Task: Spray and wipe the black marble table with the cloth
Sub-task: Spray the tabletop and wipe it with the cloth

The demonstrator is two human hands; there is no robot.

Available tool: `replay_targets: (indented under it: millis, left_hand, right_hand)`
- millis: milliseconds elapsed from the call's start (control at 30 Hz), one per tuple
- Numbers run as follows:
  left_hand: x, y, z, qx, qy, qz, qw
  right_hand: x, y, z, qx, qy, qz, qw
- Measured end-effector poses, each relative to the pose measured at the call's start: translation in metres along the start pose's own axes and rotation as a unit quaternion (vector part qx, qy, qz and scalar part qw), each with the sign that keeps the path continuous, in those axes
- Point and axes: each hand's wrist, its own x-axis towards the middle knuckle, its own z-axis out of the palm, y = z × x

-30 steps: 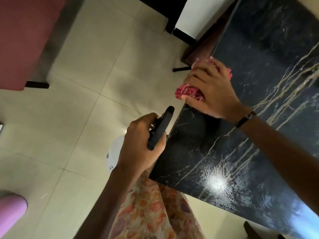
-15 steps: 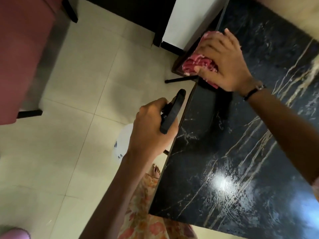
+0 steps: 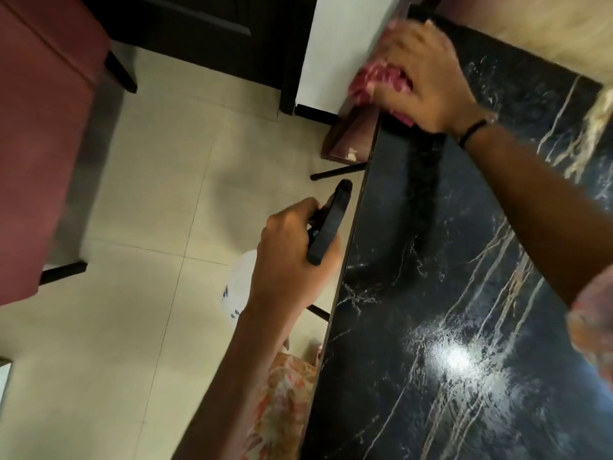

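The black marble table [image 3: 464, 293] with pale veins fills the right half of the view; a light reflects off its wet sheen near me. My right hand [image 3: 428, 81] presses a crumpled red cloth [image 3: 374, 79] onto the table's far left corner, and the cloth hangs slightly over the edge. My left hand [image 3: 292, 257] grips the black trigger head of a spray bottle [image 3: 326, 224] just left of the table's edge, above the floor. The bottle's white body [image 3: 238, 287] shows partly below my hand.
A dark red sofa [image 3: 43, 144] with black feet stands at the left on the beige tiled floor [image 3: 149, 293]. A small wooden piece [image 3: 348, 137] and a white wall panel [image 3: 341, 44] sit by the table's far corner. My floral clothing [image 3: 282, 403] is near the table edge.
My right hand has slid the red cloth along the table's left edge away from me, up to the far corner. My left hand keeps hold of the spray bottle beside the edge.
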Motion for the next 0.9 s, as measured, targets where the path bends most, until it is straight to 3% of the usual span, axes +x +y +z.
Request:
replay_targets:
  millis: [167,300,367,467,533,600,700,833,900]
  left_hand:
    - [-0.015,-0.001,-0.003,-0.007,0.001,0.002,1.000]
    - [-0.028,0.005,-0.005,-0.018,0.016,0.015,1.000]
    - [-0.031,0.013,-0.006,-0.030,0.028,0.018,0.999]
    - [-0.036,0.031,-0.002,-0.032,0.048,0.017,0.998]
    - [-0.039,0.045,0.002,-0.034,0.052,0.026,0.998]
    - [-0.043,0.060,0.009,-0.031,0.057,0.048,0.997]
    - [-0.048,0.074,0.019,-0.031,0.064,0.069,0.995]
    - [-0.059,0.087,0.039,-0.051,0.065,0.075,0.994]
    - [-0.065,0.092,0.047,-0.059,0.064,0.074,0.993]
  right_hand:
    - [0.008,0.015,0.010,0.041,0.111,0.111,0.987]
    - [-0.059,-0.026,0.016,0.053,0.117,0.216,0.968]
    - [-0.110,-0.053,0.012,0.059,0.084,0.205,0.973]
    - [-0.191,-0.071,0.008,0.036,0.032,0.102,0.994]
    - [-0.214,-0.052,0.002,0.011,0.004,0.019,1.000]
    - [-0.211,-0.019,-0.005,0.004,-0.012,0.016,1.000]
    - [-0.182,0.033,-0.011,0.013,0.023,0.139,0.990]
    - [-0.138,0.060,-0.014,0.070,0.073,0.366,0.925]
    - [-0.123,0.042,-0.011,0.081,0.062,0.393,0.914]
